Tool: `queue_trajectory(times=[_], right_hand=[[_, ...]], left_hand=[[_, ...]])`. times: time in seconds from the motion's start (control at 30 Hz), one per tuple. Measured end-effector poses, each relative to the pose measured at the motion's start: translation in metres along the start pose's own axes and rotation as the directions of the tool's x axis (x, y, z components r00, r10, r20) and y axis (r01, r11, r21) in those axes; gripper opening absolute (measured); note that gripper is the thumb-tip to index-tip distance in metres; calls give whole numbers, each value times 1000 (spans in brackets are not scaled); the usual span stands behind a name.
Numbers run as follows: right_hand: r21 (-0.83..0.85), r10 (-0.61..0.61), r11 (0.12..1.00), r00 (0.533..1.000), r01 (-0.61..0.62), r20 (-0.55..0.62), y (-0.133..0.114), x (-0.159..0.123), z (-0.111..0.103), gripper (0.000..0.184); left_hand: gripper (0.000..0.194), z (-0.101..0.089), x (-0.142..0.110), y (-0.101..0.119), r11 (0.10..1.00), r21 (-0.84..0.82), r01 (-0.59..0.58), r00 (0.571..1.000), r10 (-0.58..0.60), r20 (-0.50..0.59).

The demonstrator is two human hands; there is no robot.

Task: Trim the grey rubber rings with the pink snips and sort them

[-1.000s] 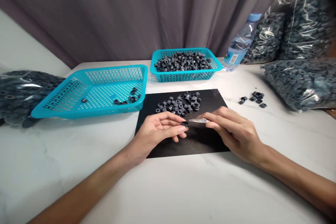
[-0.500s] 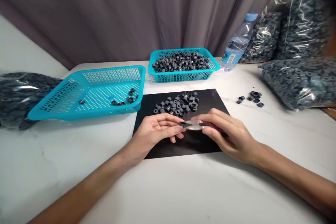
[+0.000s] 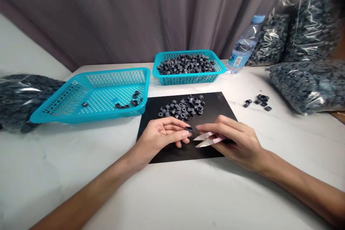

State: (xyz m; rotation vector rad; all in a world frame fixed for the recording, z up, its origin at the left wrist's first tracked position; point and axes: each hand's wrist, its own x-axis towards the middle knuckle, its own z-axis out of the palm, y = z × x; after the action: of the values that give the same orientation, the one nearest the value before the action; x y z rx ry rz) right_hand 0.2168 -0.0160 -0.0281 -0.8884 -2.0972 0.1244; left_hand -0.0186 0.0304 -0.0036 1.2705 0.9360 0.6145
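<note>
— Where's the ring?
— Pinched in my left hand (image 3: 164,136), fingertips clamped on the small grey ring (image 3: 189,128) above the black mat (image 3: 215,106).
— And the other hand?
— My right hand (image 3: 234,140) grips the snips (image 3: 207,139), blades parted, just beside the ring.

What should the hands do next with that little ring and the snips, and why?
Probably bring the snips back to the ring. The left hand pinches the ring at its fingertips over the black mat, and the right hand holds the snips with blades apart, just beside the ring but not touching it.
</note>
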Motion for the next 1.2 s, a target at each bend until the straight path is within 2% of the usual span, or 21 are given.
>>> queue_trajectory(times=[0.13,0.23,0.33,0.47,0.57,0.63,0.8,0.93,1.2], right_hand=[[-17,-12,1000,1000,13,21,1,-2,7,26],[2,-39,999,999,39,24,2,-4,10,20],[5,-13,1000,1000,13,2,2,-3,7,16],[-34,164,985,985,-166,-54,5,-1,-1,14],[-64,334,938,936,-341,-109,10,0,-1,5],[-49,378,921,918,-386,-121,12,1,1,7],[-39,323,944,940,-328,-108,9,3,3,15],[-36,349,935,935,-352,-54,7,3,4,21],[29,365,931,930,-364,-40,12,1,7,21]], left_hand=[[20,1,0,0,1000,-8,-14,1000,14,23],[18,0,0,-1,1000,3,-10,999,10,39],[20,-1,0,-1,1000,25,-6,999,6,34],[23,-1,0,0,999,52,-2,1000,1,28],[22,-1,0,1,997,73,-2,1000,0,23],[21,-2,1,0,997,78,-10,1000,9,17],[21,-6,1,-3,997,67,-24,1000,23,22],[22,-7,-1,-1,999,54,5,1000,-5,8],[26,-5,-1,6,998,54,28,999,-27,-22]])
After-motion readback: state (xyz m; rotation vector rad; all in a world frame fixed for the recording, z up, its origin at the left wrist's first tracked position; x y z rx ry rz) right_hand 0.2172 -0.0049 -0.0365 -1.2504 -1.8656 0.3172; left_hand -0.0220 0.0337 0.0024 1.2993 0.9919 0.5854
